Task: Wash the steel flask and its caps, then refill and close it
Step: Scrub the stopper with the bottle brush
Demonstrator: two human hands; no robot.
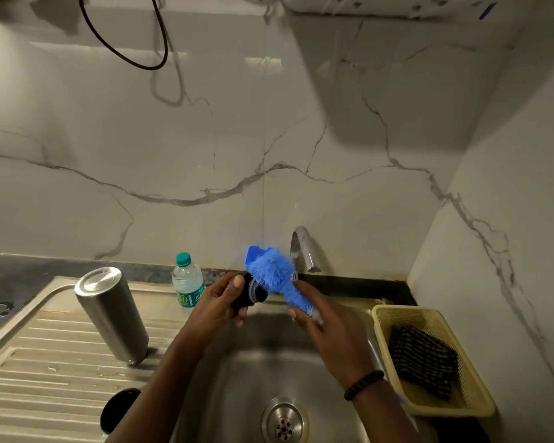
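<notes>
Over the stainless steel sink basin [301, 372], the left hand [219, 303] curls its fingers round a black flask cap with a grey ring [251, 294], while the right hand [327, 330] grips a fluffy blue bottle brush [274, 273] whose bristles press against the cap. Inverted on the ribbed draining board [45, 362] stands the cylindrical steel flask [111, 314] — mouth down, tilted. Behind it sits a clear plastic water bottle with a teal cap [187, 279]; its label is too blurred to read. Right of the basin, a yellow plastic basket [397, 314] holds a dark striped cloth [422, 359].
</notes>
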